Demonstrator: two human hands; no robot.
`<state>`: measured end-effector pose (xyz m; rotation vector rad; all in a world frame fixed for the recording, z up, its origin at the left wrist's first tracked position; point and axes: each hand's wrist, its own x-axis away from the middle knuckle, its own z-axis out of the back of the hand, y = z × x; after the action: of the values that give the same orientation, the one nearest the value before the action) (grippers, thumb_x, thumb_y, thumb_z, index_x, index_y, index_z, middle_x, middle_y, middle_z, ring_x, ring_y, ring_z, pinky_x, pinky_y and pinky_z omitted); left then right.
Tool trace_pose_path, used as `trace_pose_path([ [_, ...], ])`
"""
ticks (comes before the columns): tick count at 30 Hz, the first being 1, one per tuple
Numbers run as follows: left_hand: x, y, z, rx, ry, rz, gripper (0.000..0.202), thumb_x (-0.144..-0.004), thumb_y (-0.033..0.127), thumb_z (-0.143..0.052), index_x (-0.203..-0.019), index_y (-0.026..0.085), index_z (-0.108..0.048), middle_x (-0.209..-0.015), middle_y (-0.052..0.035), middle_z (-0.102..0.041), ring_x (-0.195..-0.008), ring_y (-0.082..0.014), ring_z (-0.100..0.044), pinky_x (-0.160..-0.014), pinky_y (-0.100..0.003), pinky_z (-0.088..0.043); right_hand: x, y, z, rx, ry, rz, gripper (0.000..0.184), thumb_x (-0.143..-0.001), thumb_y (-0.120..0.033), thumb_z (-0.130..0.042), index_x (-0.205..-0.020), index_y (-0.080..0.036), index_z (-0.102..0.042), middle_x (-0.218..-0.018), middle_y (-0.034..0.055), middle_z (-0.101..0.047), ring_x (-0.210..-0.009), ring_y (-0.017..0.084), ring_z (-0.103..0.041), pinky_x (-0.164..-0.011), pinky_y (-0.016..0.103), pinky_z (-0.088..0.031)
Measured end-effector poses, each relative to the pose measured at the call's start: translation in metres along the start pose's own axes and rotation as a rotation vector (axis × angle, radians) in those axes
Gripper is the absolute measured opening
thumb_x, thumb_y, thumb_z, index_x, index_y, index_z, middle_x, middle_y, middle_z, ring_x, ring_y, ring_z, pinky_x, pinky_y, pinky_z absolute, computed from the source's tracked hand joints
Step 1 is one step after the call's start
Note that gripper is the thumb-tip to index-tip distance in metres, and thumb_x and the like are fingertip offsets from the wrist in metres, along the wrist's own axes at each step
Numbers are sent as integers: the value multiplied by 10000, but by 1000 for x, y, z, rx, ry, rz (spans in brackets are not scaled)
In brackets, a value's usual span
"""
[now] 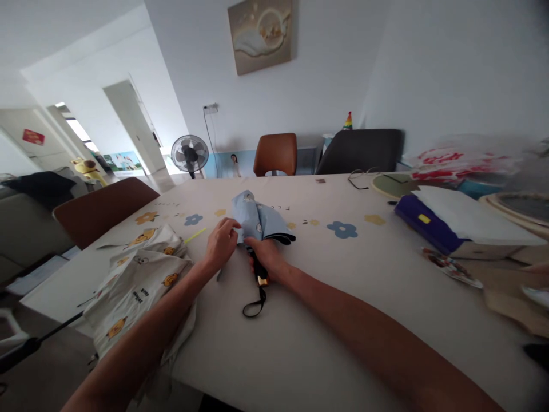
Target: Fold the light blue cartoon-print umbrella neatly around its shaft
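Pale blue umbrella (258, 220), folded down, lies near the middle of the bench (343, 297), with the canopy end pointing away from the person and the black handle toward them. Right hand (269, 258) is wrapped round the handle end with its grip clenched on it, so most of the handle is hidden under the palm. Left hand (221, 243) sits just beside it, its grip pinched shut on a fold of the blue fabric at the canopy's edge. A black wrist strap (254, 308) comes off the handle and loops flat on the bench just below the right hand. Off to the left there's a rumpled pile of white cloth (137, 280) with yellow bear prints, near the left forearm but apart from the umbrella. A thin yellow stick (195, 235) lies between that pile and the left hand. Far right has a purple box (422, 220) with white paper on top, well apart from both hands.
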<state>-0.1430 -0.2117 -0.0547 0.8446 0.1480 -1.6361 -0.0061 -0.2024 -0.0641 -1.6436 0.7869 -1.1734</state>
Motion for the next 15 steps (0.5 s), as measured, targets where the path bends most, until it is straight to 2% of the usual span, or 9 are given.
trace_pose_path([
  [3,-19,22,-4,-12,-79,-41,299,-797,112,-374,-998,184,-584,-1100,-75,-610,-1062,-182,-539,-950,-309,-398,-4,6,-2,52,-14,44,264,-782,-330,-530,-584,-161,-490,-378,-7,-484,-276,126,-461,-259,222,-351],
  [5,-32,36,-15,-81,-157,-72,344,-825,159,-381,-1123,132,-550,-1251,-123,-539,-1202,-222,-447,-1044,-346,-309,-7,10,-3,54,-7,62,265,-796,-306,-508,-572,-168,-472,-365,-14,-471,-267,122,-455,-261,215,-348],
  [7,-44,45,-30,-149,-215,-12,409,-834,166,-378,-1214,58,-485,-1354,-180,-437,-1304,-267,-324,-1087,-392,-231,-8,12,-4,54,6,74,264,-806,-297,-495,-575,-172,-464,-358,-18,-464,-262,120,-452,-262,213,-349],
  [11,-62,45,-54,-180,-225,174,499,-801,87,-354,-1290,-10,-383,-1453,-217,-265,-1380,-290,-139,-1103,-431,-175,-7,10,-4,117,31,73,281,-771,-356,-552,-573,-173,-473,-362,-5,-480,-269,136,-475,-260,221,-352],
  [15,-76,35,-60,-67,-149,271,543,-770,82,-395,-1303,-5,-338,-1467,-247,-195,-1383,-295,-125,-1100,-423,-176,-3,6,-2,155,13,65,312,-775,-377,-535,-542,-180,-468,-373,12,-489,-274,139,-477,-263,232,-353],
])
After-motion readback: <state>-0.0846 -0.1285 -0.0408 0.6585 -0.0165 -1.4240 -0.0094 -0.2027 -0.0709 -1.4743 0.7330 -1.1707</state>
